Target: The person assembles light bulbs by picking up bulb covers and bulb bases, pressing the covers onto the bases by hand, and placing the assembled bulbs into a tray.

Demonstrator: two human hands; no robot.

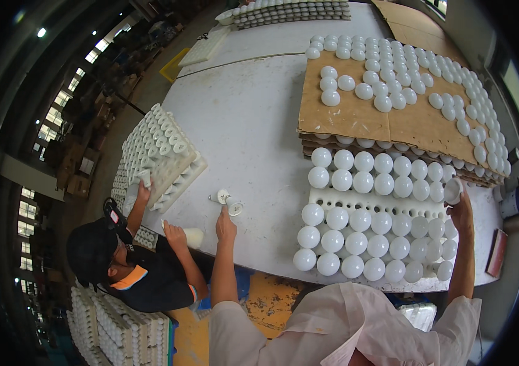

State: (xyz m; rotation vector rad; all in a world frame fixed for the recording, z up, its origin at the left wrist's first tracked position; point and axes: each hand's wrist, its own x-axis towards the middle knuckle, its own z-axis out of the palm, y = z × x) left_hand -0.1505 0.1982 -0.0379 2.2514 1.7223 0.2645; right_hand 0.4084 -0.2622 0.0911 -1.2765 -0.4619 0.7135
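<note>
My left hand (226,229) reaches over the white table, its fingers closed at the edge of a white round lamp base (222,196). A second lamp base (235,209) lies against the fingertips. On the right, my right hand (462,212) grips a white dome-shaped bulb cover (453,191) above the end of a white foam tray (357,199). Rows of glossy white bulb covers (376,246) stand in that tray, with a strip of bare holes between the rows.
Behind the tray, brown cardboard sheets (357,116) carry many more covers (383,102). At left a co-worker (156,274) in a dark shirt handles white parts beside stacked foam trays (177,177). Another stack of trays (296,15) stands at the far edge; a red-brown block (496,252) lies at right.
</note>
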